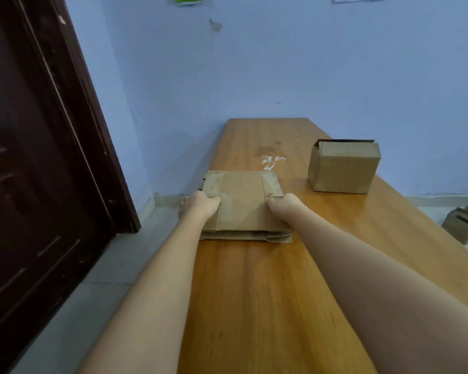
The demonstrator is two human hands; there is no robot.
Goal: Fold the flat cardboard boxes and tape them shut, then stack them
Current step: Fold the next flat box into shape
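A small pile of flat cardboard boxes (pixel 242 203) is lying on the wooden counter (pixel 268 292), near its left edge and about midway along its length; at least two flattened pieces are being shown by the layered edges at the near side, though the exact count cannot be told. The top flat box is being gripped at both sides by two bare hands. The left hand (pixel 200 207) is being held at the left edge of the top piece, its fingers curled around that edge beside a strip of old tape, with the fingertips hidden under the cardboard. The right hand (pixel 284 203) is being held at the right side, its fingers clenched on the cardboard just below the second taped strip. Both forearms are being stretched forward from the bottom of the view. One folded box (pixel 343 168) is standing upright farther back on the right side of the counter, well apart from the flat pile, with its top flaps not fully closed and a dark gap being shown along the upper rim. One crumpled scrap of clear tape (pixel 272 161) is lying on the counter just beyond the pile, between it and the far end. More cardboard (pixel 464 222) is lying on the floor to the right of the counter, partly cut off by the frame. A dark door (pixel 38 157) is standing at the left, beside a blue wall (pixel 281 63)
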